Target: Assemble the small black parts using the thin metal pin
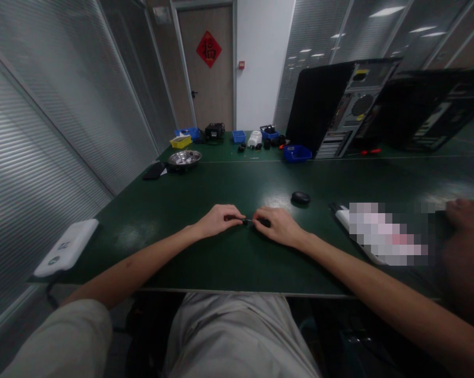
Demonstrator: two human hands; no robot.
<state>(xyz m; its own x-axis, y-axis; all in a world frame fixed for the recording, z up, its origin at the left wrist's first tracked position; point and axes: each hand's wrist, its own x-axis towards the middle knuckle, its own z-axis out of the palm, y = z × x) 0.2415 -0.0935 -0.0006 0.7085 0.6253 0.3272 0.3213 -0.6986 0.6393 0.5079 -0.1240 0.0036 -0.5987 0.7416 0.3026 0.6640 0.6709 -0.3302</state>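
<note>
My left hand [220, 220] is closed over the middle of the table, its thumb and fingertips pinching a small black part [245, 221]. Facing it closely, my right hand [279, 224] is also closed, with a thin metallic tool [250, 220] sticking out of its fingertips toward the black part. Whether the tool's tip touches the part is too small to tell, and the rest of it is hidden in my fingers. A rounded black piece like a computer mouse [301, 198] lies beyond my right hand.
On the green table [221, 181] stand a metal bowl [185, 158], a yellow tray [180, 142], a blue bin [297, 153] and computer towers [339, 110]. A white device [66, 248] lies at the left edge. Another person's hand [467, 212] rests at the right, near a blurred-out white object [362, 236].
</note>
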